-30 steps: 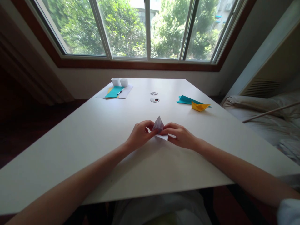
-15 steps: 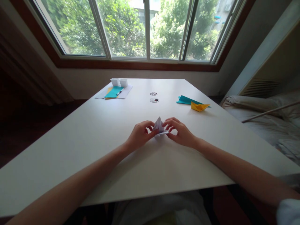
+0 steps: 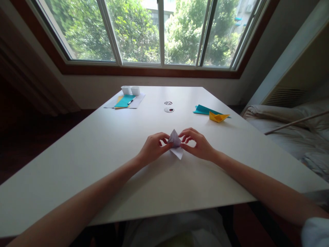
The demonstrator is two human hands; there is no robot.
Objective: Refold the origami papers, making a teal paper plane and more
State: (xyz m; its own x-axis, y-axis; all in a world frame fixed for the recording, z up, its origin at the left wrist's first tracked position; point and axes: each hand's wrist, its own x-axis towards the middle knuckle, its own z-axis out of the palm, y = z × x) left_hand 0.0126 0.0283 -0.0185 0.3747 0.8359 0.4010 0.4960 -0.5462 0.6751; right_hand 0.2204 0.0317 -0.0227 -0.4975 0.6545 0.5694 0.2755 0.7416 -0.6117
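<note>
**Mid-fold on a small white paper piece**

The left hand (image 3: 153,147) and right hand (image 3: 197,144) each pinch a side of the folded white paper (image 3: 176,143) between them, just above the worktop (image 3: 102,154). It looks like a crease being shaped; next calls for steady, even pressure. Beyond the right hand lies a yellow paper boat (image 3: 218,117).
</note>
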